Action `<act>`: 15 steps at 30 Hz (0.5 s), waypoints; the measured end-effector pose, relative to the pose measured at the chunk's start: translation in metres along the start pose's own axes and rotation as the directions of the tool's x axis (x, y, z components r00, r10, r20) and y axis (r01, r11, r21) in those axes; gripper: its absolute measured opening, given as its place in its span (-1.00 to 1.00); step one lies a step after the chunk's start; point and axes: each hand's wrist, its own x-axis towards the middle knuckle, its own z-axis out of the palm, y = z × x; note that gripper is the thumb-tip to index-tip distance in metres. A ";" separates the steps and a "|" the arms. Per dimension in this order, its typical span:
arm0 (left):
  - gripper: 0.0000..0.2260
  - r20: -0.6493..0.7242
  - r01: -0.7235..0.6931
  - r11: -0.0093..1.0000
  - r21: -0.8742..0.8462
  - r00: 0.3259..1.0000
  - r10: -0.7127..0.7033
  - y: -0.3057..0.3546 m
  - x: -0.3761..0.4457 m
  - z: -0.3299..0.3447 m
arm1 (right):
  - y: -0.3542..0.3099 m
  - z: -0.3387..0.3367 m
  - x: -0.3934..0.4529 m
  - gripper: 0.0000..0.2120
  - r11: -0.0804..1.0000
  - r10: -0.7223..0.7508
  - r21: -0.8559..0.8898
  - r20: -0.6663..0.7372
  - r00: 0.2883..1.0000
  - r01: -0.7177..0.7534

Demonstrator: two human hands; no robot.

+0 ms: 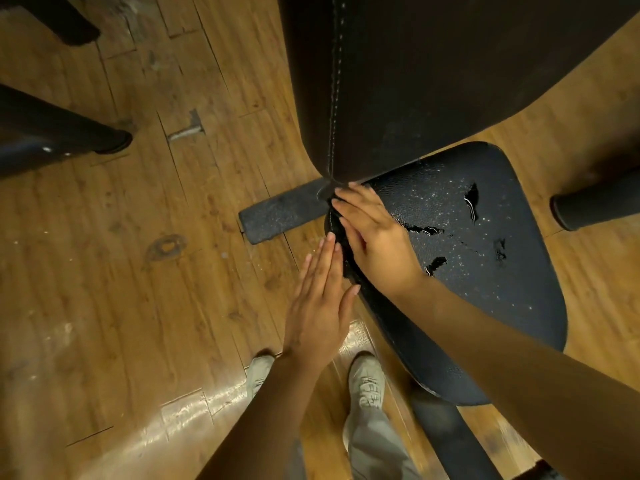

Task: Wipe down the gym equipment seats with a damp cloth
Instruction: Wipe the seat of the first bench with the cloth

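Black torn seat [485, 271], glittery specks

Seat [485, 271] black, pebbled, torn patches; backrest [433, 74] dark brown, white stitching; floor [138, 271] honey-brown wood planks.

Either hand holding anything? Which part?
Right hand presses a dark cloth flat on the seat's left edge; no clear grip. Left hand is open, holding nothing.

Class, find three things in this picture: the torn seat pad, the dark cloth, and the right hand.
torn seat pad [485, 271]: head view, bare upholstery right of the tears.
dark cloth [343, 244]: head view, fold showing beside the fingers.
right hand [375, 237]: head view, back of the hand.
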 end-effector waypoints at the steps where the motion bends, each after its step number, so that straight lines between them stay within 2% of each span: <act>1: -0.48 0.003 0.010 1.000 -0.023 1.000 -0.010 0.000 0.000 -0.001 | 0.001 -0.005 -0.007 -0.73 0.998 -0.039 0.046 0.036 0.999 0.037; 4: -0.46 0.024 0.009 0.995 -0.102 1.000 -0.007 -0.004 -0.002 -0.005 | 0.005 -0.032 -0.035 -0.61 0.976 -0.197 0.139 0.258 0.946 0.166; 7: -0.38 0.074 -0.044 0.993 -0.108 0.996 0.052 -0.013 -0.002 -0.007 | 0.013 -0.044 -0.039 -0.37 0.972 -0.229 0.060 0.420 0.878 0.225; 12: -0.31 0.120 -0.024 0.993 -0.117 0.992 0.038 -0.016 0.004 -0.009 | 0.021 -0.028 -0.010 -0.53 0.961 -0.251 -0.020 0.360 0.899 0.276; 15: -0.29 0.145 -0.034 0.990 -0.136 0.988 0.054 -0.017 0.006 -0.012 | 0.019 -0.022 0.009 -0.59 0.985 -0.137 -0.065 0.260 0.956 0.159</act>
